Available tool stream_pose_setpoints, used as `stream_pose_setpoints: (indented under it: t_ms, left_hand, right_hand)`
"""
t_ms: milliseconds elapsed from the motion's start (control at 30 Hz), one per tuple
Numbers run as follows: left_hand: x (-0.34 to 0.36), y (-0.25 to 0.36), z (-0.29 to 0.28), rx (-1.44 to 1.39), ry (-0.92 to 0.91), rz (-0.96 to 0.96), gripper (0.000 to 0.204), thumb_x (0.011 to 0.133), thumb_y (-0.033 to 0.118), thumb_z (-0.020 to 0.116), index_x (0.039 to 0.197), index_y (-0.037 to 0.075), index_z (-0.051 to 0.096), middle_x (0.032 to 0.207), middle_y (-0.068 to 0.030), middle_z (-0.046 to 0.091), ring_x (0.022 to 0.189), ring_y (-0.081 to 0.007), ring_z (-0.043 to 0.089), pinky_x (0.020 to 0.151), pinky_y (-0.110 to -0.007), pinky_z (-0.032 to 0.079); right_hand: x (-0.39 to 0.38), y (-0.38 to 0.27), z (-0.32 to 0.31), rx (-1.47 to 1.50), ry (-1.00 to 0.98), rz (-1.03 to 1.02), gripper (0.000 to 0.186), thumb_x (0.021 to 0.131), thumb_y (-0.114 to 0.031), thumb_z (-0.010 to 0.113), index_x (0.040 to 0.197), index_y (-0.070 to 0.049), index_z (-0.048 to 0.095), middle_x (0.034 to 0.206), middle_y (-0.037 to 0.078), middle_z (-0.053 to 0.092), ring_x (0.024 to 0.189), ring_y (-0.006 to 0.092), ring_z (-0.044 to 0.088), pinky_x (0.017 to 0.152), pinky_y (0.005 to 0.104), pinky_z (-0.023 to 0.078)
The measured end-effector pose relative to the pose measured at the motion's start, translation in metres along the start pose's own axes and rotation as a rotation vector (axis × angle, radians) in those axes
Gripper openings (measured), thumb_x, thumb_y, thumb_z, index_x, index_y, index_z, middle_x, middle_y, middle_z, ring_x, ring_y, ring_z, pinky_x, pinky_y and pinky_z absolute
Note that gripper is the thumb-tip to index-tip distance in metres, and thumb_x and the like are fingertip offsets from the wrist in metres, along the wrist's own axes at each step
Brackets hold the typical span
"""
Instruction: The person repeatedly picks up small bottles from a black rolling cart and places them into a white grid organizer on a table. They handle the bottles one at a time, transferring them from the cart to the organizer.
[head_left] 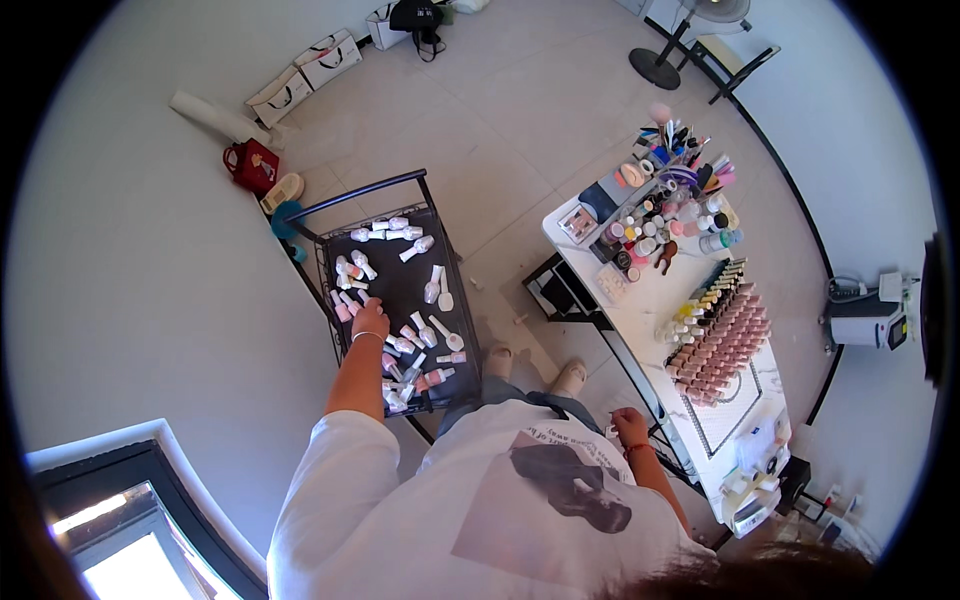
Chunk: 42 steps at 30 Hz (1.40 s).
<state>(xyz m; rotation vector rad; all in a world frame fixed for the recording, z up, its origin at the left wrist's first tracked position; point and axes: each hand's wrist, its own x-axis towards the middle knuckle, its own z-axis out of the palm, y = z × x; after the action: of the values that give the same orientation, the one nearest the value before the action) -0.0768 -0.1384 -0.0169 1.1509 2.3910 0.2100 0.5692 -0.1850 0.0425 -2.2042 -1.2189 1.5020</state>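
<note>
My left hand [370, 320] reaches into a black wheeled cart [400, 285], its fingers closed at a pale pink nail polish bottle [363, 297] among others lying on their sides. Several more white-capped bottles lie scattered over the tray: a row by the far side [387, 231], a pair at the right [433, 285] and a heap [405, 375] close to my body. Down at my right side, beside the table, my right hand [630, 427] is closed, with a small whitish thing [611, 430] at its fingers, too small to name.
A white table [640, 320] stands at my right, bearing rows of pink nail polish bottles [720, 340] and crowded jars, brushes and pens [680, 190]. Farther off are a standing fan [655, 68], paper bags [330, 58] and a red bag [252, 165]. A window [140, 550] is at lower left.
</note>
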Motion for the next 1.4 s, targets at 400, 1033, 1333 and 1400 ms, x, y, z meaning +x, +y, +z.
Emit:
stream_pose_setpoints:
  t_ms: [400,1033,1333,1400]
  left_hand:
    - [-0.158,0.156,-0.041,-1.238,-0.702,0.365,0.027,0.101,0.015,0.054,0.128,0.014,0.049,0.103,-0.0032,0.06,0.084,-0.0085,0.056,0.066,-0.022,0.045]
    - [-0.013,0.001,-0.019,-0.007,-0.024,-0.342,0.064,0.086,0.02,0.061,0.145,0.032,0.04,0.143,-0.0259,0.042,0.117,-0.045,0.059,0.101,-0.05,0.048]
    - [0.018,0.002,-0.01,0.159,-0.085,-0.186,0.054,0.084,0.019,0.058,0.138,0.008,0.055,0.135,-0.0202,0.059,0.123,-0.0354,0.058,0.105,-0.04,0.046]
    - [0.023,-0.005,-0.009,0.113,-0.107,-0.225,0.049,0.085,0.021,0.059,0.132,0.006,0.057,0.132,-0.0228,0.06,0.118,-0.0374,0.061,0.103,-0.042,0.047]
  right_hand:
    - [-0.023,-0.246,0.075,0.17,-0.604,-0.4,0.031,0.097,-0.022,0.064,0.122,-0.005,0.061,0.099,0.006,0.068,0.085,0.0131,0.062,0.073,0.0276,0.051]
    - [-0.014,-0.267,0.014,0.277,-0.264,-0.455,0.014,0.099,-0.015,0.057,0.097,-0.002,0.061,0.069,0.002,0.057,0.059,0.0082,0.051,0.054,0.0228,0.04]
    - [-0.017,-0.217,-0.033,0.384,-0.067,-0.44,0.016,0.099,-0.018,0.06,0.096,-0.003,0.061,0.068,0.001,0.058,0.059,0.0075,0.051,0.054,0.0226,0.04]
    - [-0.029,-0.222,-0.042,0.403,-0.04,-0.425,0.015,0.098,-0.018,0.06,0.095,-0.003,0.061,0.068,0.0,0.058,0.059,0.0073,0.051,0.055,0.0224,0.041]
